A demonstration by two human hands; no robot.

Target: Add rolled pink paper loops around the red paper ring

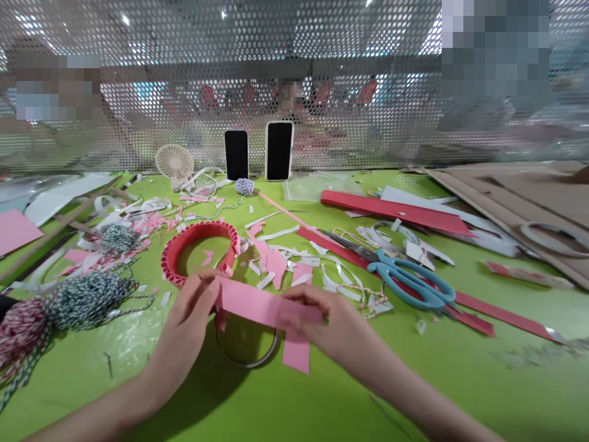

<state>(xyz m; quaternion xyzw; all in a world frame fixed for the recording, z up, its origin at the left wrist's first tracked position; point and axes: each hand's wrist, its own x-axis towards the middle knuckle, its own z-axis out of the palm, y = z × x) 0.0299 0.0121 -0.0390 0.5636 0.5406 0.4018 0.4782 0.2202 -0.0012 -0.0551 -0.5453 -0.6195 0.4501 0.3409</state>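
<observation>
A pink paper strip [251,302] stretches between my two hands above the green table. My left hand [193,310] pinches its left end, close to a small pink paper roll. The fingers of my right hand [322,316] are closed on the right part and slightly blurred. Below the strip a thin ring [248,364] shows only its lower curve; the rest is hidden. Under my right hand lies another pink paper piece [297,353]. Just beyond my left hand sits a red paper ring [177,248] edged with small rolled loops.
Blue-handled scissors [411,279] lie to the right across red strips [510,313]. Paper scraps [276,267] litter the middle. Yarn bundles [92,298] are at left, cardboard [519,196] at right. Two phones [279,150] and a small fan [175,162] stand before a perforated metal screen [184,80].
</observation>
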